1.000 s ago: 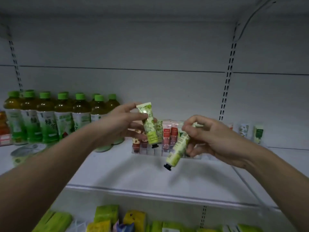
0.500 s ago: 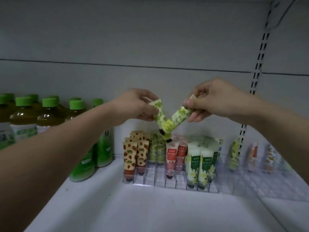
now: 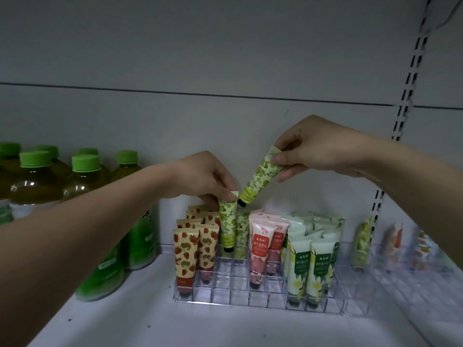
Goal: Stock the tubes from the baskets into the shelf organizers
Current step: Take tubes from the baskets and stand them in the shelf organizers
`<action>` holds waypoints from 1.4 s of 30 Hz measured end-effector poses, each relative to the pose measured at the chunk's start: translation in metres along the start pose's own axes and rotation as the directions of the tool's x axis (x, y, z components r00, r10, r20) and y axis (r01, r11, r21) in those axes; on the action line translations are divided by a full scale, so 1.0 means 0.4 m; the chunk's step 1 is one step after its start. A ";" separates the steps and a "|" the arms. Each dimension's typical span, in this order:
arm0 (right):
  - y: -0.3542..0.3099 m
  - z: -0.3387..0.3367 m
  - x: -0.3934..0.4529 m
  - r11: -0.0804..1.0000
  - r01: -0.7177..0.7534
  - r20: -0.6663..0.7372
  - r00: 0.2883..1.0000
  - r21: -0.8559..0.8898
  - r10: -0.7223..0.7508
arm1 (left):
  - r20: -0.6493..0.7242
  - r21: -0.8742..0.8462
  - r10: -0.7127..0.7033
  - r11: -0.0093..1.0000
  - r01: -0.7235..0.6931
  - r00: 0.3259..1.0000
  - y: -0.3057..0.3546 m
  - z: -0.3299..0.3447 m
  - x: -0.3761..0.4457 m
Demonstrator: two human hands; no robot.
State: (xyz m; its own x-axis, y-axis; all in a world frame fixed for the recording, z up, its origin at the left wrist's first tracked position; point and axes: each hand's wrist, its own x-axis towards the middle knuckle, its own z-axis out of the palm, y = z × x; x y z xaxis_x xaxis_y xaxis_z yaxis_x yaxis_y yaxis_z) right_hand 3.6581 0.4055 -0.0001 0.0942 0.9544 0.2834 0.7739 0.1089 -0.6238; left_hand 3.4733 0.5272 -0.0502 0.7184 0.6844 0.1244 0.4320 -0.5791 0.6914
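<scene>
The left hand [image 3: 208,179] is pinching the crimped top of a green leaf-printed plastic tube [image 3: 227,222], holding it upright with its black cap pointing straight down into the clear acrylic grid organizer [image 3: 260,300] on the white shelf [image 3: 150,319]. That cap is hanging at the level of the organizer's rear cells, just right of the strawberry-printed tubes [image 3: 185,256] and just left of the pink tubes [image 3: 259,249]; whether it is touching the cell floor cannot be told. Another green leaf-printed tube appears to be standing in the organizer right behind it, so this looks like the green column.

The right hand [image 3: 313,149] is gripping the crimped end of a second green leaf-printed tube [image 3: 260,176] between thumb and fingers. This one is lying tilted: its long axis is running from the hand, above and to the right of the organizer, down and leftward, with the black cap hovering above the organizer's green column, close beside the left hand's fingertips [image 3: 230,196] and clear of the cells.

The left tube is the nearer to seating, and its axis is already matching the cell. The right tube probably needs swinging upright before it can drop into a free cell in front of the organizer's green tubes. To the left of the organizer, green-capped tea bottles [image 3: 85,204] are standing; to the right, a second clear organizer [image 3: 413,279] is showing blurred.
</scene>
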 end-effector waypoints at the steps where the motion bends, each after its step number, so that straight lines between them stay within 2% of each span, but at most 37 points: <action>1: 0.002 0.009 0.004 1.000 0.003 -0.002 1.000 0.004 -0.003 | -0.005 0.015 0.002 1.000 -0.002 1.000 -0.005 0.004 0.004; 10: 0.020 0.061 0.015 0.999 0.002 0.055 0.998 0.054 -0.005 | 0.013 0.295 -0.015 0.955 0.010 1.000 -0.032 0.035 0.002; 15: 0.025 0.088 0.021 1.000 0.011 0.084 0.996 -0.017 -0.010 | 0.000 0.408 0.017 0.913 -0.015 1.000 -0.033 0.064 0.000; 19: 0.016 0.104 0.027 0.991 0.028 0.080 0.997 -0.129 -0.018 | -0.059 0.398 0.047 0.917 -0.020 0.997 -0.037 0.058 -0.018; 23: 0.007 0.124 0.034 0.968 0.036 0.089 0.996 -0.250 -0.014 | -0.188 0.335 0.123 0.941 -0.054 0.974 -0.034 0.039 -0.060; 29: 0.021 0.182 0.031 0.892 0.063 0.069 0.997 -0.448 -0.035 | -0.253 0.402 0.117 0.916 -0.005 0.960 -0.061 0.055 -0.118; 33: 0.031 0.206 0.030 0.883 0.003 0.023 1.000 -0.469 0.009 | -0.293 0.405 0.099 0.914 0.029 0.951 -0.073 0.055 -0.135; 42: 0.036 0.239 0.027 0.817 -0.068 0.075 0.988 -0.572 0.134 | -0.311 0.457 0.047 0.883 0.106 0.949 -0.062 0.062 -0.171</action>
State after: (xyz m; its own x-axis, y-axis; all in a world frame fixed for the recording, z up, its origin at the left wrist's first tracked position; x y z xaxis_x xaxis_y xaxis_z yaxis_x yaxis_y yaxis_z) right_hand 3.6103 0.4439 -0.0755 0.1501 0.9785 0.1417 0.9845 -0.1348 -0.1122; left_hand 3.4270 0.4838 -0.0937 0.5329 0.7600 0.3720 0.7068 -0.6415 0.2981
